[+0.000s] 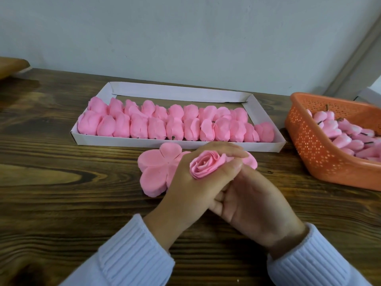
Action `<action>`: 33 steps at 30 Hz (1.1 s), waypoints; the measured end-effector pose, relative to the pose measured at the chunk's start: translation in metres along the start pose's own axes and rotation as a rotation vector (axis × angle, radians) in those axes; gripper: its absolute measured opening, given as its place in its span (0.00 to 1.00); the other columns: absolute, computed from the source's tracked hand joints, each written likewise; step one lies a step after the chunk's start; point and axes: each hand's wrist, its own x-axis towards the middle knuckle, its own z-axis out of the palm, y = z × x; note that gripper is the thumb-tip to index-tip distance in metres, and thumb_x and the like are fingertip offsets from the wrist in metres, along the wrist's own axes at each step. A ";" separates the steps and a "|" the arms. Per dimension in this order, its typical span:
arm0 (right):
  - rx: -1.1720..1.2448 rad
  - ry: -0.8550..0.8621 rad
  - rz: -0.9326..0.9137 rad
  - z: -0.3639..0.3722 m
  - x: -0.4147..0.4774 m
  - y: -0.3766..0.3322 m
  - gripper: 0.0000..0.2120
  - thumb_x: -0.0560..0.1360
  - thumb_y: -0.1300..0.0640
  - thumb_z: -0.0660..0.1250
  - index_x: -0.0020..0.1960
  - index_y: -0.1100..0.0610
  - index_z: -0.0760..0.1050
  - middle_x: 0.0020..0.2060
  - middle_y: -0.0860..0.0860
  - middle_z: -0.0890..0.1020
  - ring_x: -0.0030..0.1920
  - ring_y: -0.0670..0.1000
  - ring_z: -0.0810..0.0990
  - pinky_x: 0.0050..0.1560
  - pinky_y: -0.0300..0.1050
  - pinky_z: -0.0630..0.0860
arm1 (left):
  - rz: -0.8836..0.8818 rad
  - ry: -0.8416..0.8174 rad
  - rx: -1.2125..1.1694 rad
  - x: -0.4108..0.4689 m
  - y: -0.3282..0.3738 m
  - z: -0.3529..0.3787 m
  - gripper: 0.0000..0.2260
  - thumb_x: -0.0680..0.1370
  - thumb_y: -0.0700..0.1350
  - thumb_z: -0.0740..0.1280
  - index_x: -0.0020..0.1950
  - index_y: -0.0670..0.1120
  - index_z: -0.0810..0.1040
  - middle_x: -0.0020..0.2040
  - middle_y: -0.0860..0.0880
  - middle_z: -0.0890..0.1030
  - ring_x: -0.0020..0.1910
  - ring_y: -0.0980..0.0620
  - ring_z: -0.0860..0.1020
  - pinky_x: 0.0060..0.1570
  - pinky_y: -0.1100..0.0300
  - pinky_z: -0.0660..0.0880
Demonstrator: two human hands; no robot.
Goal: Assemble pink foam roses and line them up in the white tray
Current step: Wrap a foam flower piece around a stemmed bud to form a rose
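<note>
Shaping a rose (pixel 207 165) seems the step in hand: the left hand (pixel 191 182) holds it between thumb and fingers, just in front of the tray (pixel 177 144). The right hand (pixel 255 205) tucks beneath; I cannot tell its grip. Flat petals (pixel 156 168) lie on the surface (pixel 61 182). Next, likely, it needs laying beside the two rows (pixel 156 126), without crushing them.

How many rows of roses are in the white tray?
2: the front row lies along the white tray's near wall, the back row right behind it. None seem hidden.
</note>
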 end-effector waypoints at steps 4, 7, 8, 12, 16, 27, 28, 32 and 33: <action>-0.055 0.053 -0.040 0.001 -0.001 0.003 0.13 0.75 0.53 0.65 0.51 0.60 0.83 0.48 0.61 0.80 0.45 0.53 0.81 0.47 0.44 0.79 | 0.022 -0.014 0.012 0.000 -0.001 0.001 0.07 0.69 0.47 0.69 0.44 0.48 0.83 0.49 0.54 0.84 0.51 0.57 0.82 0.48 0.67 0.75; 0.025 -0.077 -0.121 0.002 -0.003 0.001 0.18 0.72 0.61 0.68 0.59 0.68 0.77 0.56 0.62 0.81 0.57 0.56 0.81 0.56 0.48 0.79 | 0.061 0.003 0.069 0.000 -0.002 0.000 0.04 0.70 0.44 0.71 0.44 0.49 0.83 0.48 0.53 0.84 0.51 0.56 0.82 0.50 0.65 0.76; 0.058 -0.111 -0.137 0.002 -0.003 0.001 0.20 0.71 0.62 0.71 0.61 0.69 0.75 0.57 0.62 0.80 0.59 0.57 0.80 0.57 0.49 0.78 | 0.065 0.008 0.081 0.001 -0.003 0.000 0.04 0.71 0.43 0.72 0.44 0.49 0.83 0.48 0.52 0.84 0.51 0.55 0.82 0.50 0.65 0.76; 0.113 -0.104 -0.083 0.000 0.000 0.001 0.27 0.66 0.53 0.78 0.61 0.63 0.77 0.57 0.62 0.79 0.57 0.56 0.80 0.58 0.50 0.78 | 0.034 0.014 0.075 0.001 -0.005 0.000 0.04 0.72 0.42 0.71 0.45 0.46 0.83 0.47 0.53 0.85 0.51 0.57 0.82 0.50 0.67 0.75; -0.028 -0.004 -0.037 0.000 -0.001 0.004 0.14 0.75 0.51 0.65 0.55 0.57 0.82 0.55 0.59 0.81 0.54 0.54 0.81 0.55 0.48 0.79 | 0.044 0.003 0.075 0.000 -0.004 0.002 0.05 0.72 0.40 0.69 0.44 0.49 0.83 0.47 0.56 0.85 0.49 0.60 0.82 0.48 0.69 0.75; 0.087 -0.144 -0.035 0.001 -0.001 -0.002 0.23 0.69 0.48 0.74 0.60 0.58 0.79 0.56 0.60 0.76 0.56 0.55 0.76 0.58 0.50 0.74 | 0.006 -0.022 0.033 0.001 -0.004 -0.001 0.09 0.72 0.49 0.69 0.47 0.46 0.85 0.52 0.53 0.84 0.56 0.56 0.80 0.54 0.64 0.75; 0.038 -0.086 -0.023 0.002 -0.001 -0.001 0.18 0.72 0.47 0.71 0.56 0.57 0.81 0.53 0.60 0.75 0.53 0.54 0.76 0.54 0.49 0.73 | -0.002 -0.022 0.037 0.001 -0.003 -0.001 0.09 0.72 0.49 0.69 0.48 0.48 0.85 0.52 0.53 0.84 0.56 0.56 0.80 0.53 0.63 0.75; -0.100 0.042 -0.121 0.004 0.000 0.007 0.13 0.78 0.53 0.62 0.51 0.59 0.83 0.42 0.58 0.81 0.40 0.50 0.81 0.40 0.43 0.78 | 0.000 -0.027 0.028 0.000 -0.003 -0.001 0.07 0.71 0.49 0.70 0.46 0.51 0.85 0.52 0.53 0.84 0.54 0.55 0.81 0.49 0.56 0.79; -0.097 0.029 -0.150 0.004 -0.001 0.007 0.13 0.76 0.54 0.65 0.53 0.61 0.82 0.46 0.59 0.82 0.45 0.53 0.82 0.45 0.45 0.79 | 0.018 -0.027 0.040 0.000 -0.002 0.000 0.06 0.71 0.48 0.70 0.46 0.51 0.85 0.51 0.53 0.84 0.54 0.56 0.81 0.50 0.60 0.78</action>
